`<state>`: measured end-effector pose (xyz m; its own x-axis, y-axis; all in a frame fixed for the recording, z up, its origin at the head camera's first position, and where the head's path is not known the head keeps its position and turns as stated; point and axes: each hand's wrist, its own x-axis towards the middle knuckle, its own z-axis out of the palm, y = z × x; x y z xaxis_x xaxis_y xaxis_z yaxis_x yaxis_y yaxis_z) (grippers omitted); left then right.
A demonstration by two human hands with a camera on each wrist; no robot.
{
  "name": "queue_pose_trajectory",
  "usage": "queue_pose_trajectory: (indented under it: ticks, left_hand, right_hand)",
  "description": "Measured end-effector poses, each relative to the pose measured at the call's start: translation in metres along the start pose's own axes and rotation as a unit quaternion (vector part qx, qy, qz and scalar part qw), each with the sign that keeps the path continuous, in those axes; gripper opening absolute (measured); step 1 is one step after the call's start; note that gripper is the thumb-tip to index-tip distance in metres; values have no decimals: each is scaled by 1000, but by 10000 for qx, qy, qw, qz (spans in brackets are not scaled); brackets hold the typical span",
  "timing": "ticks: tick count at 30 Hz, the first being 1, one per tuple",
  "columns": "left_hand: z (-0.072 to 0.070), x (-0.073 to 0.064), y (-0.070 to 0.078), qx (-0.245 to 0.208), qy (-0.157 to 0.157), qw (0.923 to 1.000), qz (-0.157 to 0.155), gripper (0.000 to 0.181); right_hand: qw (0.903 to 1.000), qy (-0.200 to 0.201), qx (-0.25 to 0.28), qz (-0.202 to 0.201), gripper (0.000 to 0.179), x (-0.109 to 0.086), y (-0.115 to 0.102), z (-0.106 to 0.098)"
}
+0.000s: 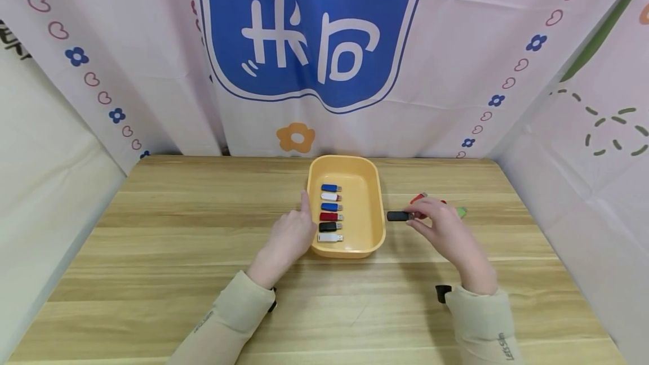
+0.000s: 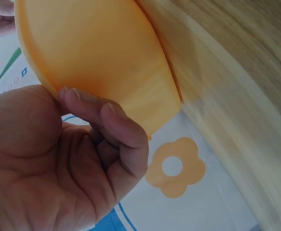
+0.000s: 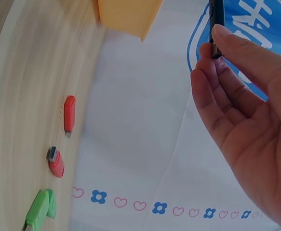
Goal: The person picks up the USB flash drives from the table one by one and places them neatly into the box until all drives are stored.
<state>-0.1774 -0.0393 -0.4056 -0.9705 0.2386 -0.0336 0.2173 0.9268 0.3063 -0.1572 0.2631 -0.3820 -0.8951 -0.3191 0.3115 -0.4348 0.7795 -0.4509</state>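
My right hand point(image 1: 443, 227) pinches a black USB flash drive point(image 1: 398, 216) by its plug end, just right of the yellow plastic box point(image 1: 372, 249). The drive point(image 3: 216, 21) points up past the thumb and fingertips in the right wrist view. At the box's left wall my left hand point(image 1: 291, 232) holds the rim, its index finger stretched along the side; the left wrist view shows the other fingers curled against the wall. Inside the box, several USB drives lie in a column along the left: blue point(image 1: 331, 188), white-and-red point(image 1: 331, 197), red point(image 1: 331, 217), black point(image 1: 330, 226) and white point(image 1: 330, 237).
On the wooden table point(image 1: 177, 275), right of the box, lie a red USB drive point(image 3: 69, 114), another red one point(image 3: 56, 163) and a green one point(image 3: 40, 209). My right hand partly covers them in the head view. A printed curtain point(image 1: 253, 123) hangs behind the table.
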Motion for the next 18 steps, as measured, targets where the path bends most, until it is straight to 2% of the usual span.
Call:
queue_pose_trajectory:
  ticks: [8,18]
  left_hand:
    - [1,0,0,32,85,10000,40,76]
    - [1,1,1,-2,-9,10000,-32,76]
  right_hand:
    - [9999,-90,-22,-87,20,7,-14,10]
    - [9986,-290,-377,-240,22,9,-32,28]
